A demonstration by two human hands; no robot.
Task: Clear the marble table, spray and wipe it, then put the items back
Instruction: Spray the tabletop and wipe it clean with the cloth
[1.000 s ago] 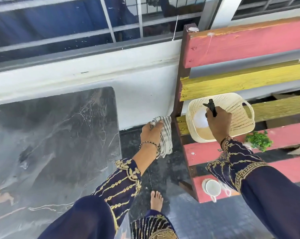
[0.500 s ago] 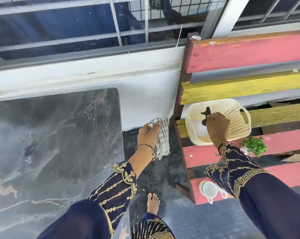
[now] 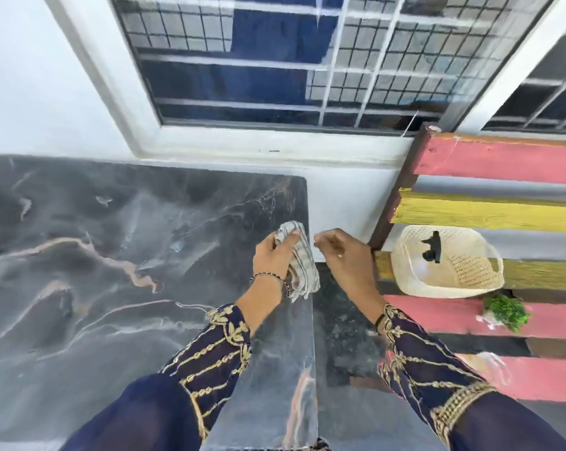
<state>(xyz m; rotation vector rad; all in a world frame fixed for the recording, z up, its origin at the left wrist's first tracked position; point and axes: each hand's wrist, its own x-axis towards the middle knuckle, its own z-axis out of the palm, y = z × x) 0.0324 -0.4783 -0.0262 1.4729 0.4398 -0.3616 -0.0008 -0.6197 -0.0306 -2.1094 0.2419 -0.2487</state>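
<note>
The dark marble table (image 3: 112, 271) fills the left half of the view, its top bare with faint streaks. My left hand (image 3: 275, 255) grips a crumpled grey striped cloth (image 3: 302, 265) just over the table's right edge. Close beside it to the right, my right hand (image 3: 343, 258) holds nothing, its fingers loosely curled. A cream plastic basket (image 3: 470, 281) rests on the painted bench (image 3: 502, 157) at the right. The black trigger of a spray bottle (image 3: 433, 245) sticks up inside the basket.
A small green plant (image 3: 506, 312) lies on a pink slat below the basket. A white wall and barred window (image 3: 275, 60) run behind the table. Dark floor (image 3: 340, 336) shows in the gap between table and bench.
My right hand let go of the spray bottle in the basket and moved left towards the cloth. My left hand carried the cloth up over the table's right edge. The view swung left.
</note>
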